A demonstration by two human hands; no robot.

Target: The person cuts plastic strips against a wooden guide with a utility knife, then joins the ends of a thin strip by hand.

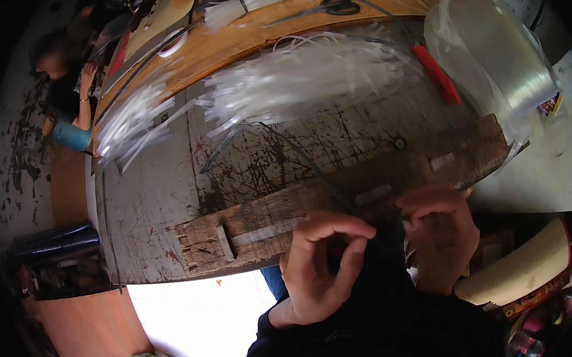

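Note:
My left hand (327, 264) is closed in a pinch, thumb against forefinger, just past the near edge of the worktable. A thin dark strip (304, 156) runs from the white strips down over a worn wooden board (269, 222) to those fingertips and seems to be held there. To the right, my right hand (441, 238) has curled fingers, smeared by motion; what they hold, if anything, does not show. Beyond the board lies a big bundle of translucent white plastic strips (306, 76), with a smaller bunch (135, 119) at its left.
The scratched worktable (151, 219) bears a red-handled tool (438, 77), black-handled scissors (339, 6) and a tape roll (173, 43). A large roll of clear plastic sheet (504, 54) stands at the right. Another person (64, 84) is at the far left.

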